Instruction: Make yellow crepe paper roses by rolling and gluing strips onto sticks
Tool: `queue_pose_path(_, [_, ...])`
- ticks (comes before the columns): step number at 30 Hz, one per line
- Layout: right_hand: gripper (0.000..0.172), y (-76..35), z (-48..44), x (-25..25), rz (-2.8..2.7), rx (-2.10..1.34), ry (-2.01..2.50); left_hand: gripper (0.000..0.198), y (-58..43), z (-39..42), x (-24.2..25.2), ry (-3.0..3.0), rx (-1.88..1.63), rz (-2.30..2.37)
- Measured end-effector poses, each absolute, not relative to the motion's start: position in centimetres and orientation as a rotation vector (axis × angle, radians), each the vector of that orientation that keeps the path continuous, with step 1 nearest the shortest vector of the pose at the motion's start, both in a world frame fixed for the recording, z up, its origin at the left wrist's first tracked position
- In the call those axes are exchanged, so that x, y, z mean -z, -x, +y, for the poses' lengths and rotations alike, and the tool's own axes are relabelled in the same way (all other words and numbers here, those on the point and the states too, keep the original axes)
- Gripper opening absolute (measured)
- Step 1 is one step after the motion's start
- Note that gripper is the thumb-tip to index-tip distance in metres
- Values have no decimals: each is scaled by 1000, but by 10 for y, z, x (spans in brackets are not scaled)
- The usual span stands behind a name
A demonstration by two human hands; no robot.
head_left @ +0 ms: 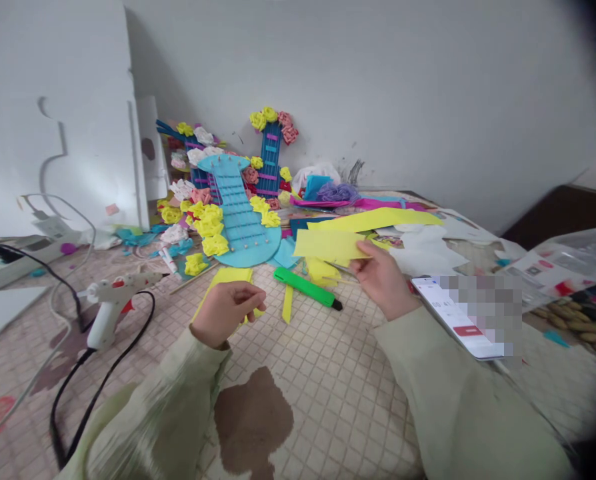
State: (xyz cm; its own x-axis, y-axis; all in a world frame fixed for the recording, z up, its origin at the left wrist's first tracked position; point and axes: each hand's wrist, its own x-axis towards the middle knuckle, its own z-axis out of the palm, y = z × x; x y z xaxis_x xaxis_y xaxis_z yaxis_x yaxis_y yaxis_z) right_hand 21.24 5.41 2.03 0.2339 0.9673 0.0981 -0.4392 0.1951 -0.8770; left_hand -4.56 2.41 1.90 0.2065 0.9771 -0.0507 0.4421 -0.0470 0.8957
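Observation:
My right hand (381, 277) pinches a rectangular piece of yellow paper (325, 245) by its right end, raised over the table. My left hand (228, 308) is closed, its fingers curled loosely, with nothing visible in them. Beneath and behind it lie yellow paper sheets (232, 275), partly hidden by the hand. Between my hands rests a green utility knife (305, 288), across a narrow yellow paper strip (288, 304). More yellow paper pieces (323, 272) lie just beyond the knife.
Behind stands a light-blue guitar-shaped board (245, 217) with yellow crumpled-paper flowers (211, 230). At left is a white glue gun (109, 303) with a black cord. A phone (461, 317) lies by my right forearm. Clear plastic bags (563, 267) and white paper (428, 250) lie at right.

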Motion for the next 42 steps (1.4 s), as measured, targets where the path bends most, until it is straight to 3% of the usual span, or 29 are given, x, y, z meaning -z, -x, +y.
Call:
queue_pose_path(4, [21,-215,55,-22,-776,-1159,818,35,46,23,-14,-2051,-744,1608])
queue_pose_path(7, [17,-204,48,-22,-872,-1238,798,29,44,23,-12,-2117,-941,1492])
queue_pose_path(10, [13,-191,40,-20,-976,-1331,822,72,41,22,-8,-2033,-1154,1199])
queue_pose_path(12, [13,-184,36,-17,-1026,-1362,866,78,39,21,-4,-2046,-1179,1053])
queue_pose_path(21, [18,-178,32,-12,-1165,-1408,858,13,34,16,-8,-2299,-1272,1140])
queue_pose_path(27, [43,-178,29,-15,-1349,-1244,786,17,34,19,-6,-2104,-1288,1326])
queue_pose_path(33, [20,-175,26,-15,-1508,-1151,999,18,32,17,-4,-2096,-1254,1282])
queue_pose_path(42, [18,-172,26,-14,-1390,-1182,996,26,27,16,-1,-1754,-1312,1231])
